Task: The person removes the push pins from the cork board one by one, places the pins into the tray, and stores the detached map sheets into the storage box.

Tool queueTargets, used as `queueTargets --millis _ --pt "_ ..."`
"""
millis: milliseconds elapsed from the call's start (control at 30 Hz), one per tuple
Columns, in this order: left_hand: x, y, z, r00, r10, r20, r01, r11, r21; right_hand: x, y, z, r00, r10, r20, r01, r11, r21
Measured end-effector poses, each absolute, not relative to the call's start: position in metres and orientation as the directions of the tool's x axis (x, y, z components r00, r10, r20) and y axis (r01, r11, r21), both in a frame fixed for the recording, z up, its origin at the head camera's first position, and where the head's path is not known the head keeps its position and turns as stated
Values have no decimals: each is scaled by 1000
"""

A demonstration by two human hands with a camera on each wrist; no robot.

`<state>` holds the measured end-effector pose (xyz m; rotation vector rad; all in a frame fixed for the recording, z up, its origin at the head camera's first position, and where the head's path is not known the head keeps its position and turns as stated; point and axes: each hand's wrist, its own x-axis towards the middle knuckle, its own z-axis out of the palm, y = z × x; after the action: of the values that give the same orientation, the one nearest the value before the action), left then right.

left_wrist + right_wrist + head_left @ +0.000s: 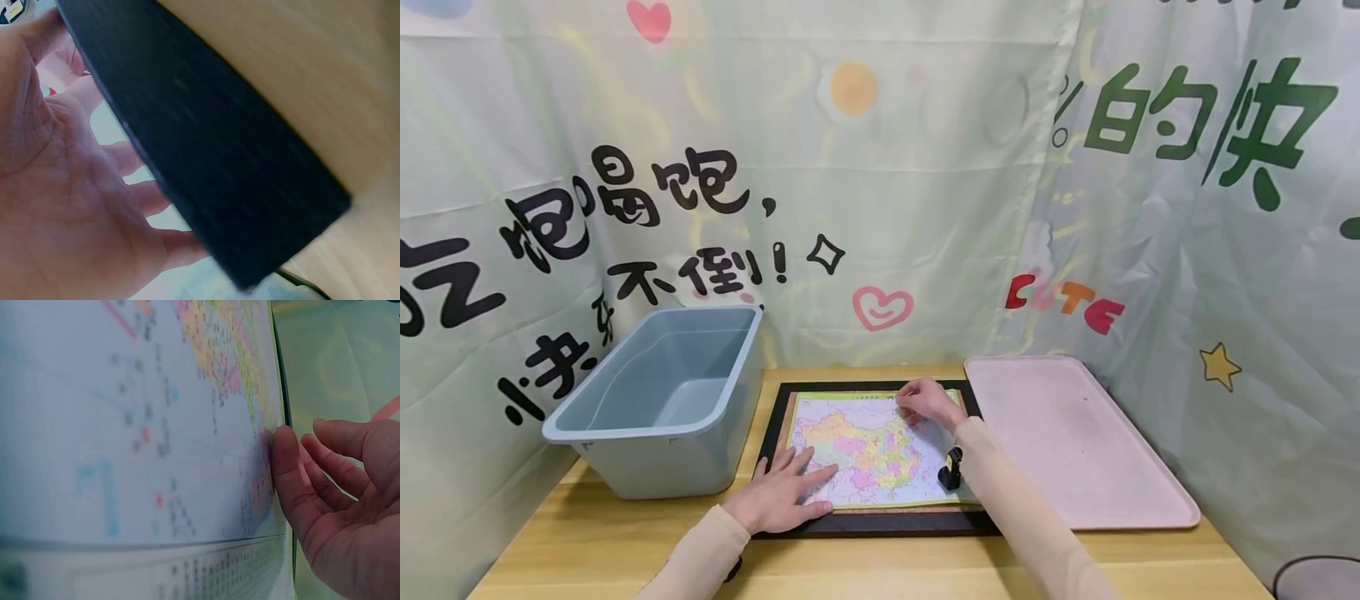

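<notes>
A colourful map sheet lies on a brown board inside a black frame on the table. My left hand rests with spread fingers over the frame's lower left corner, fingertips on the map's left side. The left wrist view shows the palm of that left hand beside the black frame. Near the map's upper right, my right hand has bent fingers at the sheet. In the right wrist view, a fingertip of this right hand touches the map; thumb and fingers stand apart, with nothing visible between them.
A blue-grey plastic tub stands left of the frame. At the right lies a pale pink tray, close against the frame's right side. A printed curtain hangs behind the wooden table.
</notes>
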<state>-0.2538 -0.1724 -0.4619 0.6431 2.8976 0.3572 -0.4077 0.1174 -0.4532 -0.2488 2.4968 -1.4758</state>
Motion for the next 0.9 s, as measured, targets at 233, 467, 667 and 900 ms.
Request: queueTargets --millis 233,467,667,900 --pt "-254 -172 -462 -898 434 -80 403 881 249 -416 115 -455 -967 -232 -109 0 428 -904" --pt "-252 -172 -466 -897 437 -74 411 882 230 -420 112 -460 -973 -205 -109 20 393 -919" --pt "-253 -178 -466 -880 470 -70 445 867 226 -421 107 -460 -974 -199 -112 21 408 -913" --pt "-252 -184 -464 -856 510 -80 480 843 243 -426 102 -466 -983 -170 -72 -36 560 -828"
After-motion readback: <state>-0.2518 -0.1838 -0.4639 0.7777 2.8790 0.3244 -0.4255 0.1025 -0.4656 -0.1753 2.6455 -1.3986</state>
